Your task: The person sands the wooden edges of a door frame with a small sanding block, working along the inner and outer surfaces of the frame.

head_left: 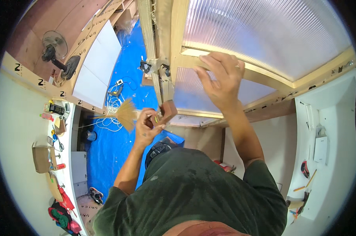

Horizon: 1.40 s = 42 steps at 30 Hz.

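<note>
My left hand (145, 128) is closed around a reddish-brown wooden block tool, which looks like a small hand plane (169, 110). A yellow mark shows on it between my fingers. I hold it tilted, in front of my waist and beside the edge of a wooden door frame. Higher and to the right, my right hand (222, 78) is at the middle rail of a light wooden door (182, 61) with ribbed translucent panels (260, 35). Its fingers are curved and the thumb stands apart from them, with nothing visible in between. Whether the fingertips touch the rail is hard to tell.
A straw broom (125, 115), white cord (113, 104) and a glue gun-like tool (116, 92) lie on blue sheeting (103, 141). The left ledge carries a cardboard box (43, 158) and scattered tools. A fan (56, 51) stands upper left. A tape measure (304, 169) and pencils lie right.
</note>
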Tool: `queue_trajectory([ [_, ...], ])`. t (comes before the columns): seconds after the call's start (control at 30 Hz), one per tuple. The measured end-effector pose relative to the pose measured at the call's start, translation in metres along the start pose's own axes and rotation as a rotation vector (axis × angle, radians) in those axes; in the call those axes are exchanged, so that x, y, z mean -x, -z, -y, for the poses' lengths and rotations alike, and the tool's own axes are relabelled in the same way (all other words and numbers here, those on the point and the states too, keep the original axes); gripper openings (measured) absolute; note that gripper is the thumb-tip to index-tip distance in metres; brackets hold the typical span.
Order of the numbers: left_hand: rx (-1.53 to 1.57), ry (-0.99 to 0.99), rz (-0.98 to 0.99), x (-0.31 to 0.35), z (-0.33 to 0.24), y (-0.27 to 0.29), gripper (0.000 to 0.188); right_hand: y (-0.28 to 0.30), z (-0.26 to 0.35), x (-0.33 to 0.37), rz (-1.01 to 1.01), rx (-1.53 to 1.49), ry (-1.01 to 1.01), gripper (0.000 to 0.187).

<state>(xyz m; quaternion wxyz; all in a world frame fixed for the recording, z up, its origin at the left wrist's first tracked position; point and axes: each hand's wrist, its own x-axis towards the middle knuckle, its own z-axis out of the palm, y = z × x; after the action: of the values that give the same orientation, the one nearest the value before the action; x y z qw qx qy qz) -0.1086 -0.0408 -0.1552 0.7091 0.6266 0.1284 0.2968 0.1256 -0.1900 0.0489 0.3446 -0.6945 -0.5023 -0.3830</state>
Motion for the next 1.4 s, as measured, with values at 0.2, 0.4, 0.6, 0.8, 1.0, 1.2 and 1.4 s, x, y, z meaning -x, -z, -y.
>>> queue_trajectory([
  [0.2, 0.008, 0.178, 0.180, 0.008, 0.011, -0.015, 0.053, -0.034, 0.020, -0.020, -0.087, 0.086, -0.027, 0.019],
  [0.4, 0.019, 0.220, 0.251, 0.001, 0.016, -0.006, 0.053, -0.031, 0.017, -0.013, -0.052, 0.000, -0.130, 0.011],
  [0.6, -0.018, 0.126, 0.300, -0.012, 0.010, 0.004, 0.051, 0.006, -0.012, 0.007, -0.094, 0.165, -0.204, 0.010],
  [0.8, -0.025, 0.113, 0.403, -0.027, 0.008, 0.005, 0.050, 0.069, -0.068, 0.033, -0.191, 0.099, -0.289, 0.013],
  [1.0, 0.049, 0.139, 0.510, -0.038, 0.008, -0.009, 0.050, 0.102, -0.105, 0.053, -0.271, 0.125, -0.283, 0.014],
  [1.2, 0.045, 0.097, 0.601, -0.046, -0.004, -0.027, 0.047, 0.124, -0.129, 0.059, -0.215, -0.018, -0.344, 0.016],
  [1.4, 0.065, 0.051, 0.614, -0.044, 0.006, -0.026, 0.050, 0.149, -0.141, 0.069, -0.201, -0.069, -0.512, 0.015],
])
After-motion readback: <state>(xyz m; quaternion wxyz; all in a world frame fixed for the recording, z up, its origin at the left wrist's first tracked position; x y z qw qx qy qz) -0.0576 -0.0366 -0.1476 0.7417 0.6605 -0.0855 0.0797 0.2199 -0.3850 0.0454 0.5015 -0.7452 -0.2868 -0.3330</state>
